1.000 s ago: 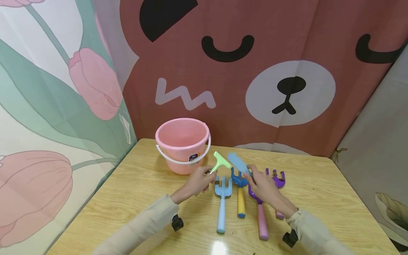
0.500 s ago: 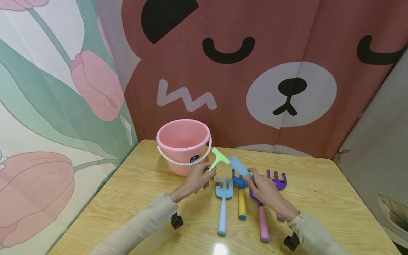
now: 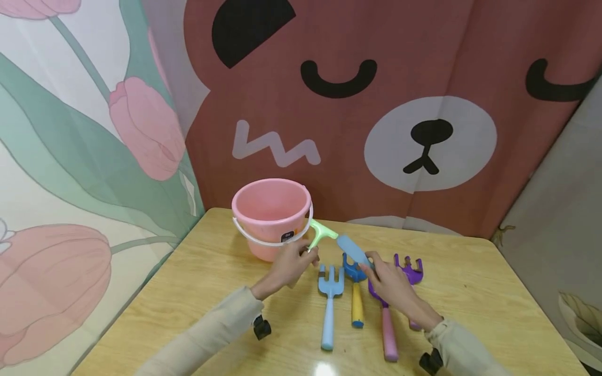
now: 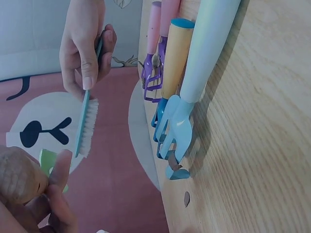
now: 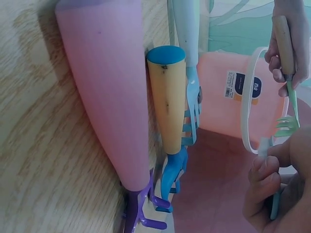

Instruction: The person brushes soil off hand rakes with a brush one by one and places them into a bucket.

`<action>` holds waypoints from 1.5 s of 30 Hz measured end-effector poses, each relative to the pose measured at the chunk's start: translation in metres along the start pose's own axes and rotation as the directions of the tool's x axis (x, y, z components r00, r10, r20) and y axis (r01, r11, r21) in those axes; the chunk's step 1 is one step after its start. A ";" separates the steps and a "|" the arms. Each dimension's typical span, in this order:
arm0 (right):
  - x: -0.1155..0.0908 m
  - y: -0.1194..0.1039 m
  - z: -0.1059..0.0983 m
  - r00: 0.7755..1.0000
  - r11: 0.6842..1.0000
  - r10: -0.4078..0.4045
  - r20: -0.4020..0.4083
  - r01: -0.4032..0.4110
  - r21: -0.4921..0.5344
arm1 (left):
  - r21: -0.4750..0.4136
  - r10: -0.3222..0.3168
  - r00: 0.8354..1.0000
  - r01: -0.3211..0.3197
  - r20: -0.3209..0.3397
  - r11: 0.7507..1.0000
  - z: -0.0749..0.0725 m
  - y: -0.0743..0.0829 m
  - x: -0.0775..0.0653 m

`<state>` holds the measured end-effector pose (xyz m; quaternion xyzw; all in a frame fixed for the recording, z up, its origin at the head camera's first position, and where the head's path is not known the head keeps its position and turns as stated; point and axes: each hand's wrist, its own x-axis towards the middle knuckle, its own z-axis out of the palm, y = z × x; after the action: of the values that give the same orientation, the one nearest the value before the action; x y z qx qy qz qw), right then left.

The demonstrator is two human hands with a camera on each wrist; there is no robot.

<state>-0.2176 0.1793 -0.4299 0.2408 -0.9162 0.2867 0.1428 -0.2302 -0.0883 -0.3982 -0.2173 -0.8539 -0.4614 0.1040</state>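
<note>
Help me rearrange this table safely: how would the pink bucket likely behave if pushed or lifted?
The pink bucket looks like plastic, so it is probably light for its size. It narrows toward its base, so a push near the top might tip it. Its white handle hangs down across the front, so it would likely swing when lifted.

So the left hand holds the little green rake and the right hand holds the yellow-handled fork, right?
Not quite: the left hand does hold the little green rake, but the right hand holds a blue brush, as the left wrist view shows. The yellow-handled fork lies on the table.
</note>
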 end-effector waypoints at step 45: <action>0.000 -0.001 0.001 0.998 0.998 0.004 0.064 0.001 -0.065 | -0.029 0.017 0.988 -0.013 0.152 1.000 -0.018 0.014 0.012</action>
<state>-0.2170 0.1782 -0.4300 0.2444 -0.9293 0.2491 0.1208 -0.2348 -0.0935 -0.3728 -0.2595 -0.8512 -0.4546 0.0391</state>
